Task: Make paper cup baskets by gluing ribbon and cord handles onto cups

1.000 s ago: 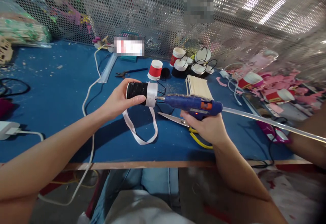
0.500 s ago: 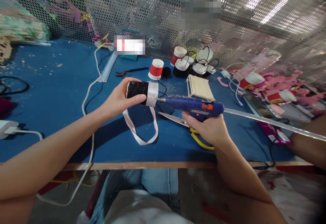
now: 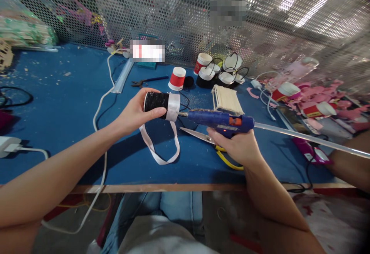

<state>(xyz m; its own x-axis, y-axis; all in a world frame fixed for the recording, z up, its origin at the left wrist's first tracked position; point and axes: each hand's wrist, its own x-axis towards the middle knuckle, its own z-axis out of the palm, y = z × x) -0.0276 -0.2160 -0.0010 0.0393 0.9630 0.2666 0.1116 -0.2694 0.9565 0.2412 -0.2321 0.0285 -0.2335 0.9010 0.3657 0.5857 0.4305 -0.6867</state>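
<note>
My left hand (image 3: 137, 109) is closed round a paper cup (image 3: 156, 103) lying on its side in the grip, its body wrapped in black cord. A white ribbon (image 3: 173, 107) circles the cup's right end, and its loose length hangs in a loop below. In my right hand (image 3: 238, 144) is a blue glue gun (image 3: 212, 119) with a small red light lit. A long clear glue stick (image 3: 306, 140) juts from its back. The nozzle tip meets or nearly meets the ribbon's edge. Under the gun lie scissors (image 3: 228, 161) with yellow handles, partly hidden by my right hand.
Behind stand a red-and-white paper cup (image 3: 177, 79), several black-wrapped cups (image 3: 206, 76) with cord handles, pliers (image 3: 148, 79) and a small cream stick-built piece (image 3: 228, 99). A white cable (image 3: 100, 109) crosses the left side. Pink scraps (image 3: 332, 96) and another person's arm (image 3: 351, 161) are at right.
Almost nothing differs. The cup in my left hand has shifted very slightly to the right; the glue gun stays at the ribbon.
</note>
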